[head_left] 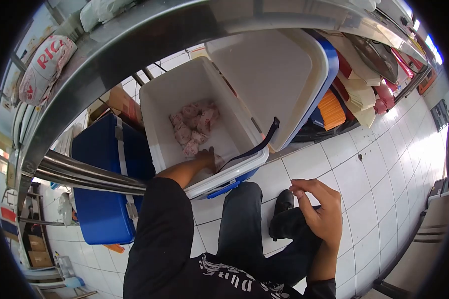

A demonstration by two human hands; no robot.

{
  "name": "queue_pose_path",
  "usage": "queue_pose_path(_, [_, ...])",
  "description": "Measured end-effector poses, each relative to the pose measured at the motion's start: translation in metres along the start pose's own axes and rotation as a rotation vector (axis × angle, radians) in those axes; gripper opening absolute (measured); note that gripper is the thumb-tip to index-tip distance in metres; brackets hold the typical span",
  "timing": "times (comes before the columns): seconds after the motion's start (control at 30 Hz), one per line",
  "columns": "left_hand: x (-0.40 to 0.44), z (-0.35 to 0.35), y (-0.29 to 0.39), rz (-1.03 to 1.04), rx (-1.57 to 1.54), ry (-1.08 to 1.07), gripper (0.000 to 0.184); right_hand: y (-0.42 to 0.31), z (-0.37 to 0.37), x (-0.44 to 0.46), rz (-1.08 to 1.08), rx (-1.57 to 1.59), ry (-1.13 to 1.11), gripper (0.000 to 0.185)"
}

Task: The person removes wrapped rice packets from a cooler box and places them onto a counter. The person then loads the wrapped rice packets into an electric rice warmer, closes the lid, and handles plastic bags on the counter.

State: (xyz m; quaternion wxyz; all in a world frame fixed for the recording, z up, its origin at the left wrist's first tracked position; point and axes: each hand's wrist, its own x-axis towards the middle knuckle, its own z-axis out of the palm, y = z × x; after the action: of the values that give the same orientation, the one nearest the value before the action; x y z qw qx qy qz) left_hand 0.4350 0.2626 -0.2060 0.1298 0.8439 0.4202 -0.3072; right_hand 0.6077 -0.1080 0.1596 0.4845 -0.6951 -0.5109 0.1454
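**Left hand (205, 158) down in open white cooler (263, 160)**

Pinkish wrapped bundles (192, 123) piled inside, just far of that hand. Left grip: can't tell, fingers partly hidden. Right hand (323, 205) outside, over tiled floor (345, 164), fingertips pinched narrow against thumb. Lid (269, 65) swung open to the right; blue cooler (96, 169) stands left.

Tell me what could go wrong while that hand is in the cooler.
The open lid might drop onto the left hand inside the cooler. The dark strap across the rim could snag that hand as it lifts out. The metal bar beside the left sleeve could bump it.
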Motion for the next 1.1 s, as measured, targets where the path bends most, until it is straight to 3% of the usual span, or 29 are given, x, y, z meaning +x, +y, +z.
queue_pose_path(0.1, [-0.008, 0.0, 0.007, 0.037, -0.131, 0.007, 0.124, 0.005, -0.004, 0.001, 0.022, 0.011, -0.01, 0.016])
queue_pose_path(0.2, [-0.014, -0.028, 0.017, 0.022, -0.329, -0.21, 0.118, 0.01, -0.007, 0.002, 0.043, 0.033, 0.007, 0.016])
queue_pose_path(0.27, [-0.013, -0.062, 0.025, 0.059, -0.378, -0.442, 0.112, 0.013, -0.007, 0.004, 0.052, 0.039, 0.02, 0.016])
queue_pose_path(0.37, [-0.085, -0.159, 0.034, 0.252, -0.405, -0.591, 0.102, 0.02, 0.0, 0.006, 0.074, 0.049, -0.015, 0.019])
queue_pose_path(0.43, [-0.122, -0.205, 0.022, 0.322, -0.394, -0.4, 0.095, 0.02, 0.014, 0.01, 0.062, 0.086, -0.041, 0.025])
queue_pose_path(0.53, [-0.218, -0.246, 0.02, 0.552, -0.568, 0.12, 0.087, -0.002, 0.044, 0.02, 0.026, 0.155, -0.013, 0.04])
queue_pose_path(0.63, [-0.303, -0.238, 0.043, 0.594, -0.537, 0.493, 0.088, -0.02, 0.075, 0.032, -0.132, 0.077, 0.107, 0.042])
queue_pose_path(0.73, [-0.348, -0.213, 0.078, 0.598, -0.642, 0.521, 0.087, -0.006, 0.091, 0.03, -0.213, 0.005, 0.123, 0.042])
queue_pose_path(0.83, [-0.339, -0.172, 0.09, 0.735, -1.234, 0.529, 0.072, 0.001, 0.095, 0.026, -0.12, 0.216, 0.131, 0.042])
queue_pose_path(0.9, [-0.32, -0.137, 0.098, 0.786, -1.896, 0.248, 0.059, 0.001, 0.095, 0.025, 0.042, 0.48, 0.159, 0.041])
queue_pose_path(0.93, [-0.318, -0.125, 0.105, 0.782, -2.219, 0.066, 0.053, 0.0, 0.095, 0.024, 0.013, 0.446, 0.154, 0.041])
queue_pose_path(0.97, [-0.319, -0.115, 0.117, 0.799, -2.28, 0.047, 0.04, 0.0, 0.093, 0.024, -0.013, 0.412, 0.146, 0.042])
queue_pose_path(1.07, [-0.342, -0.116, 0.136, 0.727, -2.58, -0.051, 0.045, 0.0, 0.085, 0.024, -0.137, 0.333, 0.008, 0.045])
queue_pose_path(1.1, [-0.341, -0.114, 0.134, 0.704, -2.502, 0.01, 0.05, 0.0, 0.081, 0.024, -0.188, 0.307, -0.054, 0.047])
